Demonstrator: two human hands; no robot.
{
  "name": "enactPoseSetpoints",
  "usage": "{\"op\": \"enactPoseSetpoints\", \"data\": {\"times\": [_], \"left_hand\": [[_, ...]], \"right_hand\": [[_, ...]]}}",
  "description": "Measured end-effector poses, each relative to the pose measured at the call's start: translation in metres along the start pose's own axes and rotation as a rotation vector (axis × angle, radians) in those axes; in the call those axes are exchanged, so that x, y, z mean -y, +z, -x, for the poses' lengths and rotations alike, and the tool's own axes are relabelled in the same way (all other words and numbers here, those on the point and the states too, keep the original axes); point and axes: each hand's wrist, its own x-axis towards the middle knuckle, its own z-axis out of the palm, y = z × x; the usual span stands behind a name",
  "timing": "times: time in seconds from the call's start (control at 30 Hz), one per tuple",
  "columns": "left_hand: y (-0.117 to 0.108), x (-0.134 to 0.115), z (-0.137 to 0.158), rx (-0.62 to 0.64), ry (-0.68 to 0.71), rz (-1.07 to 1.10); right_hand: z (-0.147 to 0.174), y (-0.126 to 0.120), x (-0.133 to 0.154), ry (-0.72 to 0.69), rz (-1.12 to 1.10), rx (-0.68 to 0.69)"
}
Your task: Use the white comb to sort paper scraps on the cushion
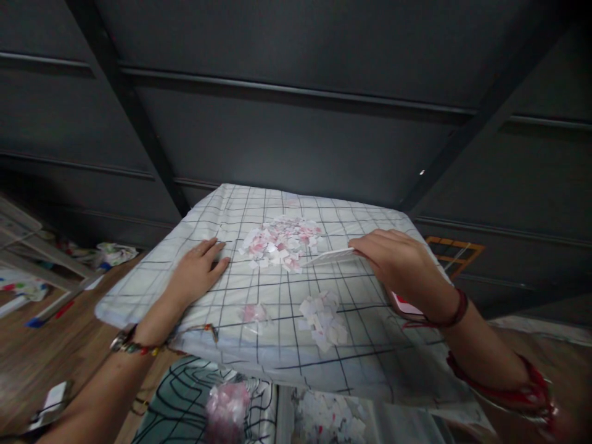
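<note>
My left hand (198, 271) lies flat on the checked cloth (259, 197), fingers stretched out and nothing in them. Just to its right spreads a loose pile of small white and pink paper-like pieces (281, 242). Between the fingers of my right hand (401, 259) is a thin flat white strip (330, 254), its tapered end reaching the pile's right edge. The hand hides the rest of the strip. Nearer to me lie a small clear packet with pink in it (254, 314) and a smaller heap of white pieces (322, 319).
Below the table edge are a clear bag of pink contents (228, 407) on patterned fabric and an open container (287, 413) with many scraps. Partly behind my right wrist lies a red-and-white object (407, 304). A dark panelled wall (296, 135) stands behind the table.
</note>
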Motion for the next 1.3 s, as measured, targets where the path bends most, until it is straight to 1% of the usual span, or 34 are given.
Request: {"op": "enactPoseSetpoints", "data": {"times": [0.13, 0.33, 0.57, 0.8, 0.93, 1.07, 1.17, 1.3], "left_hand": [[-0.001, 0.0, 0.0, -0.002, 0.007, 0.004], [0.002, 0.001, 0.0, -0.023, 0.013, 0.019], [0.0, 0.001, -0.001, -0.008, 0.002, 0.02], [0.001, 0.002, -0.001, -0.016, 0.008, 0.027], [0.002, 0.001, -0.001, -0.008, 0.001, 0.017], [0.0, 0.0, -0.001, -0.002, -0.006, 0.014], [-0.001, 0.0, 0.0, 0.002, -0.007, 0.015], [0.0, 0.0, -0.001, -0.011, 0.004, 0.025]], "right_hand": [[0.001, 0.004, 0.005, 0.011, 0.02, 0.075], [-0.002, -0.008, 0.016, 0.047, -0.008, 0.152], [-0.003, -0.009, 0.016, 0.039, 0.066, 0.127], [-0.003, -0.015, 0.019, 0.016, -0.071, 0.151], [-0.003, -0.012, 0.012, 0.052, 0.021, 0.124], [-0.002, -0.005, 0.007, 0.03, 0.071, 0.108], [0.001, -0.003, 0.005, 0.031, 0.048, 0.135], [0.007, -0.012, 0.002, 0.046, -0.027, 0.194]]}}
